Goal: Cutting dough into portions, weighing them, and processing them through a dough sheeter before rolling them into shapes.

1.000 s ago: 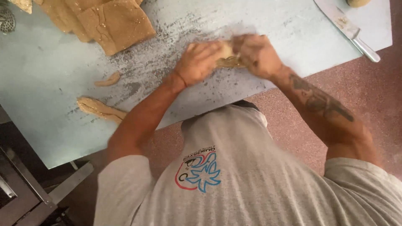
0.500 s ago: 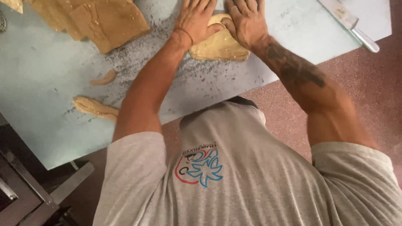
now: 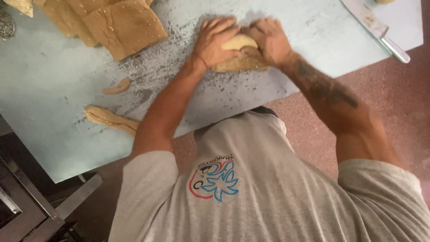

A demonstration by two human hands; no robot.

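Head view: both hands press a dough lump on the table.
Left hand and right hand clamp fingers around the dough; slabs lie left, a knife right, on the table.

Soft matt dough on a scuffed, flour-dusted pale table.

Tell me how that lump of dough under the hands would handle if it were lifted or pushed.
The dough lump looks soft: it bulges between the left hand and right hand, so it would probably sag, not stay stiff. Smears on the table hint it sticks rather than slides. Being flattish, it seems unlikely to roll.
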